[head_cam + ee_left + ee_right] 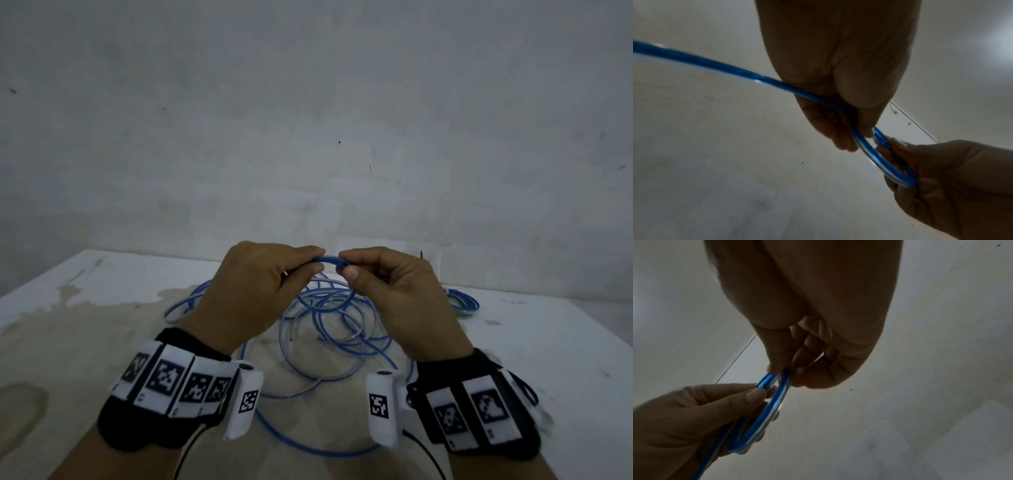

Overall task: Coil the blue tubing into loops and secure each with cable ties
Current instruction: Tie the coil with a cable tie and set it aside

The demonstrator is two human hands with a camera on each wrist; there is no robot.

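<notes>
Blue translucent tubing (329, 310) lies in loose tangled loops on the table (548, 342). My left hand (253, 274) and right hand (387, 281) are raised above the pile, fingertips nearly meeting. Between them they hold a small loop of the tubing (330, 259). In the left wrist view the left hand (838, 104) curls its fingers round the tubing (875, 155) while the right hand (953, 178) pinches the loop's far side. In the right wrist view the right hand (807, 361) pinches the top of the loop (766, 410) and the left hand (694, 418) grips its lower part.
A second bundle of blue tubing (462, 301) lies at the back right of the table. A thin black cable tie (421, 255) sticks up near the wall (308, 120). The table top is stained in front. Wrist straps with markers sit on both forearms.
</notes>
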